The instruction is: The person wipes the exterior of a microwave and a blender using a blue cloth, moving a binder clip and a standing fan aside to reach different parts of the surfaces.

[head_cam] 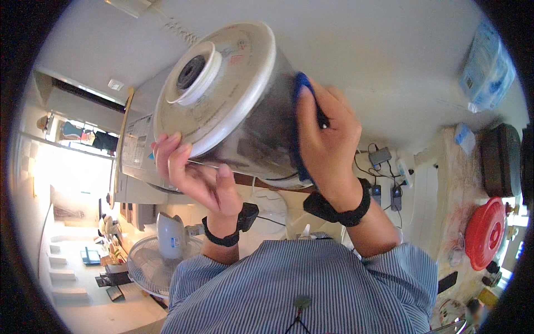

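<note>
A large cylindrical container [260,125] with a dark, shiny body is tilted in front of me. Its pale round end [233,71] faces the upper left and has a raised white ring with a dark centre, and faint printing. My left hand [200,175] holds the container low at the pale rim, fingers curled over the edge and thumb by the body. Pinched in my right hand [329,129], a dark blue cloth [301,125] lies against the other end of the body. That end is partly hidden by the cloth and hand.
Left of the container stands a large boxy appliance [139,137] bearing a label. A white fan [146,263] is at lower left. Adapters and cables [379,156] lie at right, near a red lid [486,234], a dark case [499,160] and a blue plastic pack [488,69].
</note>
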A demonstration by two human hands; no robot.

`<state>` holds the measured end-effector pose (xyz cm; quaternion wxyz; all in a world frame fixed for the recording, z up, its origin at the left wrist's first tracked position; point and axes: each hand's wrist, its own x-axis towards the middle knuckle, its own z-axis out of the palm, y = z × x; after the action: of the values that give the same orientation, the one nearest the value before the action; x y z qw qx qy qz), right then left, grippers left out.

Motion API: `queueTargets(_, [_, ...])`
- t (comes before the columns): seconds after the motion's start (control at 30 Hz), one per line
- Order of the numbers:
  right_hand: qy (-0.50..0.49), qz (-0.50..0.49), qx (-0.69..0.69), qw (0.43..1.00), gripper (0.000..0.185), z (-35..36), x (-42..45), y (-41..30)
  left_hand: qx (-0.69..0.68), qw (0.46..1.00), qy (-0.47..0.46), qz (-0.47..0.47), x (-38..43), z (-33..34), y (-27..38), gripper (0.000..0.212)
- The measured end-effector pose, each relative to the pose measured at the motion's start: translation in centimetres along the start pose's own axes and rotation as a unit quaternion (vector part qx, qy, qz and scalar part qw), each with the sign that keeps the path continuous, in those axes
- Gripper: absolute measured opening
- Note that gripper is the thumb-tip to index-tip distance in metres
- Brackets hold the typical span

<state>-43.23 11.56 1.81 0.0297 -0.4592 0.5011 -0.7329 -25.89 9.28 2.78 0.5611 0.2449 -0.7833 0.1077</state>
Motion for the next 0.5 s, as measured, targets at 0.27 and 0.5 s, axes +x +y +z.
queueTargets(0.27, [0.011, 0.035, 0.021, 0.999, 0.015, 1.1, 2.4, 0.5, 0.015, 1.0, -0.018, 0.002, 0.2, -0.2, 0.3, 0.049])
queueTargets(0.5, [0.015, -0.058, 0.057, 0.997, 0.011, 0.9, 1.5, -1.3, -0.008, 1.0, -0.003, -0.019, 0.0, -0.2, -0.2, 0.05])
